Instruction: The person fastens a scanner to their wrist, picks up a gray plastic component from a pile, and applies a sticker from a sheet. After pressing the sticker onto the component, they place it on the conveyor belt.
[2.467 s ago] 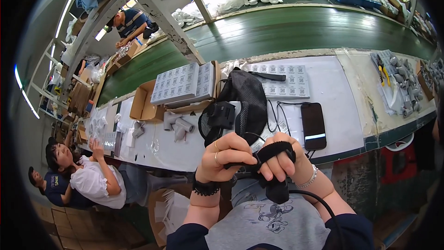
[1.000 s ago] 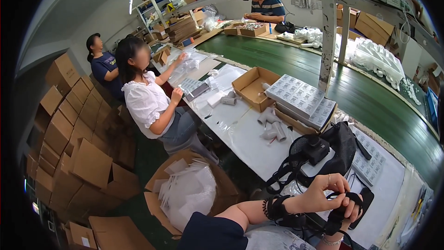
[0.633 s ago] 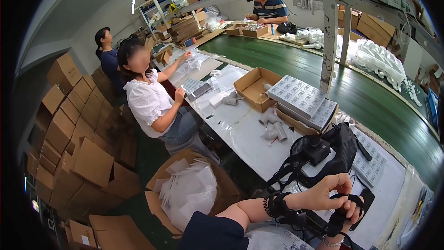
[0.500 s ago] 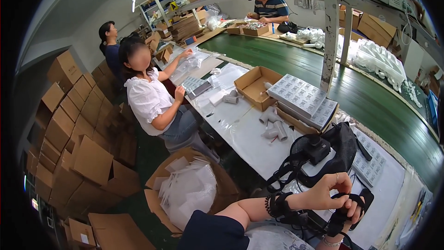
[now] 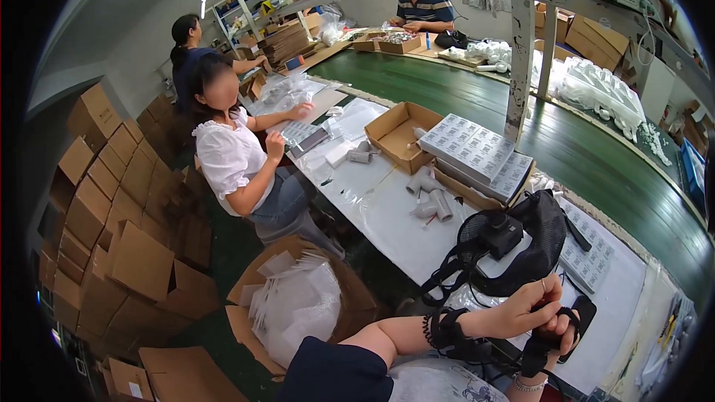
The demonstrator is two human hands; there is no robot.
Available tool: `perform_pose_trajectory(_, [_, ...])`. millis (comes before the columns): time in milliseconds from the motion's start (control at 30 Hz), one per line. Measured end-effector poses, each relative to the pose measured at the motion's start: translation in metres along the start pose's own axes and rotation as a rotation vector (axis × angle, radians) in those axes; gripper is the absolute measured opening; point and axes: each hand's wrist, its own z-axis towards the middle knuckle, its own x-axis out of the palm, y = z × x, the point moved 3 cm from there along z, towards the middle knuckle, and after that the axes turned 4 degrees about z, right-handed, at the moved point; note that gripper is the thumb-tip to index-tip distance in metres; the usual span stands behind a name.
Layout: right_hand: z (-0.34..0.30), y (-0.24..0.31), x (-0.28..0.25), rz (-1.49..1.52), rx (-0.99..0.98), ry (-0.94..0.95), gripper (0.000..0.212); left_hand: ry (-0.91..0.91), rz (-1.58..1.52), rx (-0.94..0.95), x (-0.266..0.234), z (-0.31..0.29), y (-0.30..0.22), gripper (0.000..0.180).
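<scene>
**Two bare hands met at a black strap, close above a phone**

We saw the left hand (image 5: 518, 314) with fingers curled, thumb and fingertips drawn together in what looked like a pinch on a black strap (image 5: 535, 351). That strap ran around the right hand (image 5: 564, 331), and we judged it could have twisted or slipped loose if the pinch missed its edge. The right fingers were bent, half closed; the palm was hidden, so we could not tell whether it gripped anything.

Just behind the right hand lay a dark phone (image 5: 587, 311), which a sudden tug might have knocked. The black wristband (image 5: 447, 327) on the left arm could have snagged on trailing straps of the black mesh bag (image 5: 549, 232).

Farther along the white table (image 5: 398, 242) we found grey plastic parts (image 5: 442, 208), a stack of grey packs (image 5: 471, 143) and an open cardboard box (image 5: 381, 145). Beyond ran a green belt (image 5: 402, 85).
</scene>
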Motion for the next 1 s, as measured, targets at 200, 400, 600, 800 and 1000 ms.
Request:
perform_pose_trajectory(200, [-0.003, 0.003, -0.01, 0.098, 0.106, 0.02, 0.029, -0.191, 0.127, 0.232, 0.004, 0.006, 0.009, 0.003])
perform_pose_trajectory(400, [-0.002, -0.006, -0.012, 0.336, -0.122, 0.0, 0.031, -0.275, 0.084, 0.312, 0.009, 0.01, 0.014, 0.005])
perform_pose_trajectory(600, [0.008, 0.0, -0.002, 0.731, 0.083, 0.052, 0.018, -0.212, -0.115, 0.143, 0.01, 0.012, 0.034, 0.006])
perform_pose_trajectory(800, [0.009, 0.008, -0.012, 0.338, -0.133, 0.013, 0.029, -0.155, -0.061, 0.074, 0.009, 0.022, 0.042, 0.007])
perform_pose_trajectory(1000, [0.011, 0.022, -0.032, 0.163, -0.087, 0.115, 0.048, -0.002, 0.198, 0.075, 0.007, 0.029, 0.038, 0.009])
